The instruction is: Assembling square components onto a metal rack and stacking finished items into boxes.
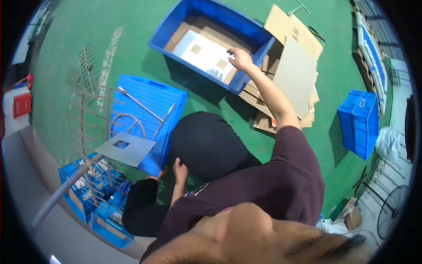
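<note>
1. Two hands were on record in the single head view, above a green floor (132,17).
2. Right hand (240,58): reached forward over the near wall of an open blue crate (252,33); fingers (231,54) lay spread and fairly flat on the edge of a pale metal plate (204,55) with square cut-outs. Whether they gripped it or only touched it could not be told. The plate lay inside the crate on a cardboard liner, probably so that plates stack flat.
3. Left hand (180,170): low, beside the person's knee, near the corner of an upturned blue crate (147,116); fingers loosely curled, apparently holding nothing.
4. Upturned crate: served as a table, carrying a second grey plate (126,148) at its near edge and bent metal rods (140,105), within easy reach.
5. Cardboard sheets (294,75): piled just right of the open crate.
6. Further blue crate (359,123): well apart, far right.
</note>
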A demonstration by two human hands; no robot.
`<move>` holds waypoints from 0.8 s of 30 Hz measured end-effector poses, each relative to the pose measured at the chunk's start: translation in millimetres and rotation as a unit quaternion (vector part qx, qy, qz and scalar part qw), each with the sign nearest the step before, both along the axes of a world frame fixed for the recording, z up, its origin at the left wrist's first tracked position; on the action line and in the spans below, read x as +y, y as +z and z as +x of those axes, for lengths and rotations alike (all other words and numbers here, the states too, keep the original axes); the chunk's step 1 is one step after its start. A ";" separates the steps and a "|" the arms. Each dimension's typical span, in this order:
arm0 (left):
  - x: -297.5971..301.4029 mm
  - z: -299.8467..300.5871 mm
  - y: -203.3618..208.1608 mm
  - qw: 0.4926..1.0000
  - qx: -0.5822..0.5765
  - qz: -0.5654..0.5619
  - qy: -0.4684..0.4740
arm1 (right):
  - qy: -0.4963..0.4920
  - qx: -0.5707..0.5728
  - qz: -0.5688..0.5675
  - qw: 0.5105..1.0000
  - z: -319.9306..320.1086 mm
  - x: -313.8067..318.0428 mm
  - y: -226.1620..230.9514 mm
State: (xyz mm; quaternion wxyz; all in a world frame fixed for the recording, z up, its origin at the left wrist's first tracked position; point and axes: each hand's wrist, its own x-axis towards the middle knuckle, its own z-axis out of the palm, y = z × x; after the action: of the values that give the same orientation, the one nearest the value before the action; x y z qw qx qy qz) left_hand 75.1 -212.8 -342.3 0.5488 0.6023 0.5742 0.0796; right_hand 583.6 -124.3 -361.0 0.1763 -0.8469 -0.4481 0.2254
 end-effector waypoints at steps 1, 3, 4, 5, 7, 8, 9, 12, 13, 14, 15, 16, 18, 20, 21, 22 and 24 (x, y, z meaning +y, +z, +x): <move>-0.4 2.1 0.4 1.000 -0.002 -0.001 0.001 | -0.026 -0.004 -0.059 0.998 17.5 12.1 -44.9; -1.1 -5.1 4.5 0.998 0.035 0.046 -0.033 | -0.094 0.013 -0.143 0.985 20.6 43.7 -75.3; -0.4 -0.8 10.8 0.998 0.035 0.046 -0.024 | -0.140 0.005 -0.171 0.975 34.8 43.8 -92.7; -0.2 5.3 19.8 0.999 -0.007 -0.029 0.039 | -0.155 -0.022 -0.186 0.970 51.1 31.6 -114.8; -6.6 -15.4 29.2 0.985 -0.027 -0.083 0.147 | -0.144 -0.014 -0.189 0.971 -1.5 77.5 -117.5; -8.3 -12.5 32.3 0.982 -0.029 -0.080 0.171 | -0.135 -0.044 -0.204 0.969 3.9 75.8 -114.5; -4.4 -7.8 35.0 0.986 0.001 -0.096 0.133 | -0.127 -0.036 -0.208 0.969 10.4 69.9 -112.6; -0.5 11.1 37.3 0.990 0.012 -0.104 0.089 | -0.091 -0.039 -0.243 0.965 74.1 46.8 -106.5; 0.6 16.8 35.5 0.992 -0.026 -0.104 0.072 | -0.049 -0.015 -0.237 0.970 114.3 34.9 -104.3; 2.7 17.6 35.5 0.992 -0.055 -0.100 0.061 | 0.003 0.015 -0.230 0.973 125.0 36.7 -100.0; 4.7 10.8 41.9 0.995 -0.024 -0.081 0.054 | 0.063 0.072 -0.245 0.965 95.6 58.9 -84.9; 4.5 0.4 56.6 0.994 -0.011 -0.063 0.094 | 0.127 0.116 -0.252 0.952 62.4 80.8 -51.9; 11.6 13.6 78.6 0.993 -0.053 -0.061 0.087 | 0.131 0.119 -0.135 0.975 99.8 48.7 -12.4; 6.6 11.8 84.6 0.992 -0.078 -0.021 0.101 | 0.148 -0.081 -0.014 0.986 110.6 24.6 46.3; 1.4 2.4 92.4 0.989 -0.094 -0.015 0.111 | 0.105 -0.066 0.023 0.992 76.7 32.3 95.0; -1.9 -0.5 100.3 0.986 -0.120 -0.012 0.112 | 0.053 -0.059 0.057 0.995 36.9 27.7 155.2; 5.0 11.6 138.1 0.982 -0.153 -0.010 0.111 | 0.008 -0.112 0.215 0.970 8.7 -4.4 221.4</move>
State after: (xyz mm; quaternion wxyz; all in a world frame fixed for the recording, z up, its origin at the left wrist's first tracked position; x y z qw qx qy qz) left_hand 86.7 -207.7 -204.2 0.6239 0.5100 0.5475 0.2255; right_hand 592.3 -128.7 -139.6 0.3012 -0.8054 -0.5097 0.0287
